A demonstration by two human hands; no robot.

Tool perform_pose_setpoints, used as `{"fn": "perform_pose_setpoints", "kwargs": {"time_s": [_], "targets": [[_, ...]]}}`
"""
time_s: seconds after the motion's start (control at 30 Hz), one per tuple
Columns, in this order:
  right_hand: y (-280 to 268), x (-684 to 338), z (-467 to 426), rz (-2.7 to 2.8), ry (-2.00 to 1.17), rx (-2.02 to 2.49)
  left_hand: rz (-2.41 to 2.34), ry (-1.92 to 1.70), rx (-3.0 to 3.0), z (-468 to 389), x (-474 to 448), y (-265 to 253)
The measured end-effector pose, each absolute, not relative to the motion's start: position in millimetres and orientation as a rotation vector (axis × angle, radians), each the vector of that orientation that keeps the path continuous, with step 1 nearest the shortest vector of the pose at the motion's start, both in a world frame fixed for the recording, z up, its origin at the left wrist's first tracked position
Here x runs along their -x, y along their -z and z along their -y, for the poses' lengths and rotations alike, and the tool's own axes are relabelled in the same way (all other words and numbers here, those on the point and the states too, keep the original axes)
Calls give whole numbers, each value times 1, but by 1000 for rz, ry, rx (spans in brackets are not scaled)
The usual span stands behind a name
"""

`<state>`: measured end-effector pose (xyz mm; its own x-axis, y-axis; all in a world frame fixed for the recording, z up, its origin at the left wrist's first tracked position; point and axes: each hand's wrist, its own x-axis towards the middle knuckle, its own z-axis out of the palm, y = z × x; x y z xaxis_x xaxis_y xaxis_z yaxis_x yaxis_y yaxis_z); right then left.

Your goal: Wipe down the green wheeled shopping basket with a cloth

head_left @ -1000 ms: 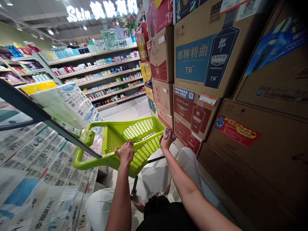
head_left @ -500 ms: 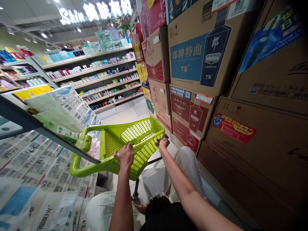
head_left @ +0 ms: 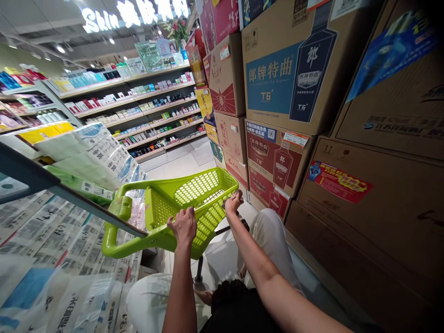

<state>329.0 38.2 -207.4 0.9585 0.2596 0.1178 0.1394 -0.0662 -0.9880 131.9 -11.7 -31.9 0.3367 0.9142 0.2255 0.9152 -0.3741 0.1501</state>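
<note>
Head view, nearest first: white trousers [head_left: 152, 298] over bent knees; left hand [head_left: 185, 225] curled over the near rim of a green shopping cart [head_left: 161, 236], thumb spread; right hand [head_left: 233, 203] closed at the cart's right end around a cloth [head_left: 225, 204], mostly hidden by the fingers. Cart just beyond the knees, on pale floor tiles [head_left: 176, 172], between wrapped packs [head_left: 69, 231] stacked at left and cardboard cartons [head_left: 270, 92] piled at right. Farther off, shelving [head_left: 93, 89] lined with small boxes and bottles, with a lit white sign [head_left: 129, 13] above.
</note>
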Motion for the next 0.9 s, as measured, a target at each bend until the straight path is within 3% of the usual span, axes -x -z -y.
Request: {"fn": "perform_pose_setpoints", "kwargs": {"time_s": [0.63,0.9], "targets": [[232,-331,-27,311,-91,1684,1671,293,2482,38,-132,27],[212,-335,-42,494,-53,1738,1648,165,2496,23,-140,27]]}}
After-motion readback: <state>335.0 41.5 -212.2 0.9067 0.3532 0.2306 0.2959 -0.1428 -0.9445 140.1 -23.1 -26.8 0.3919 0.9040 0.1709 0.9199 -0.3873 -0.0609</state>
